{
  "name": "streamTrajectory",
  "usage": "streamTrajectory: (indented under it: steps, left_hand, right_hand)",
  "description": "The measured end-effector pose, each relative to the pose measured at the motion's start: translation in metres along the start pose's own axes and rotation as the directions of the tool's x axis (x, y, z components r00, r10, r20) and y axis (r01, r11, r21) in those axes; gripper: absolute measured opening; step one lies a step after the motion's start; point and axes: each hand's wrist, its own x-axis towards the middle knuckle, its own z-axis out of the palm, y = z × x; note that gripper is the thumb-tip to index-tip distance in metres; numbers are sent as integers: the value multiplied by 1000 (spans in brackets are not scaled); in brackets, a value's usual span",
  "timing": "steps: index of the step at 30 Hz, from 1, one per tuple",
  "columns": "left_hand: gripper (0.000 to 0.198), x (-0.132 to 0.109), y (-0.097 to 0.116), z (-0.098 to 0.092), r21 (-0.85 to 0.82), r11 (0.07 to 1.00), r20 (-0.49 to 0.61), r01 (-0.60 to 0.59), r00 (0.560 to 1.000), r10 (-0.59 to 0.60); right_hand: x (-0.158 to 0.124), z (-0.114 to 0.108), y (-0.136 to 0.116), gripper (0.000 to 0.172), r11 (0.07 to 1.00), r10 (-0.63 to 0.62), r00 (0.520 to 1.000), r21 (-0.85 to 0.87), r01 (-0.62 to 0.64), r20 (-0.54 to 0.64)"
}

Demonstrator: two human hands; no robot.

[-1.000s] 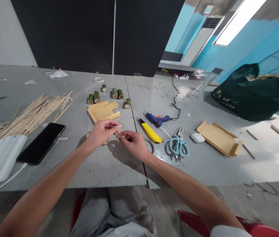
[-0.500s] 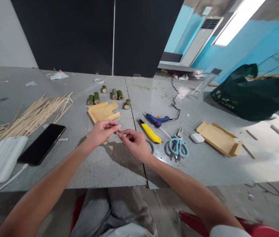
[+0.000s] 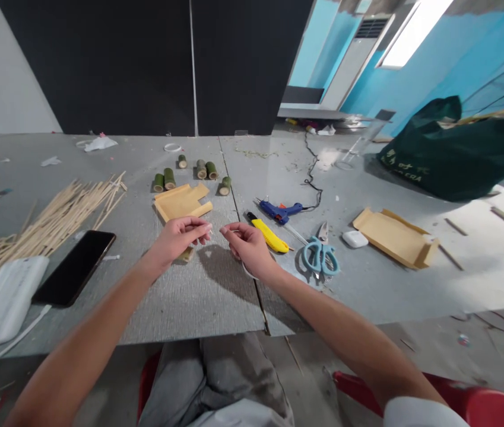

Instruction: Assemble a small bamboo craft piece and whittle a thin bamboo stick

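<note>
My left hand [image 3: 184, 234] is pinched closed above the grey table, its fingertips on something too small to make out. A short piece of bamboo [image 3: 186, 255] lies just below it, partly hidden. Facing it across a small gap, my right hand [image 3: 246, 243] is also closed, thumb against fingers, and what it holds, if anything, is too small to tell. A ring-shaped roll [image 3: 249, 272] shows partly under my right hand. The yellow cutter [image 3: 270, 235] lies just right of that hand. Behind my left hand sits a folded brown cardboard piece [image 3: 180, 203].
Green bamboo pieces [image 3: 169, 178] stand and lie farther back. Thin sticks [image 3: 62, 216], a phone [image 3: 76, 267] and a white power bank [image 3: 6, 302] are left. A blue glue gun [image 3: 281, 211], scissors [image 3: 320, 255], a white case [image 3: 355, 239], a cardboard tray [image 3: 392, 238] and a green bag [image 3: 452, 154] are right.
My hands were together at the fingertips and are now a little apart, my right hand having moved right. The bamboo piece below my left hand shows more. The camera view has shifted slightly.
</note>
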Motion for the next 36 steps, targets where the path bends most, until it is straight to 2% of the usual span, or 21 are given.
streamTrajectory:
  steps: [2, 7, 9, 14, 21, 26, 30, 36]
  left_hand:
    - [31, 0, -1, 0, -28, 1000, -1, -3, 1000, 3]
    - [34, 1, -1, 2, -76, 997, -46, -27, 999, 23]
    - [34, 2, -1, 3, -83, 996, -47, -22, 999, 18]
    - [30, 1, -2, 3, -79, 996, -34, -32, 999, 29]
    - [33, -3, 2, 3, 44, 998, 136, 52, 989, -57]
    - [36, -3, 2, 7, 59, 997, 69, 49, 996, -53]
    - [35, -2, 0, 8, 84, 995, 65, 54, 996, -60]
    - [35, -2, -2, 8, 27, 999, 56, 42, 997, -44]
  right_hand:
    - [0, 0, 1, 42, 1000, 9, 1000, -8, -9, 17]
    - [1, -2, 3, 29, 989, 97, 980, -127, -75, 176]
    - [1, -2, 4, 25, 986, 101, 977, -152, -73, 190]
    - [0, -3, 1, 29, 988, 59, 986, -149, -36, 154]
    - [0, -4, -5, 35, 997, 2, 991, -79, 8, 135]
    - [0, -4, -7, 39, 998, -53, 996, -30, 55, 75]
    - [-3, -3, -7, 37, 988, -139, 990, -66, 141, 33]
    - [-10, 2, -6, 31, 956, -226, 971, -176, 237, 78]
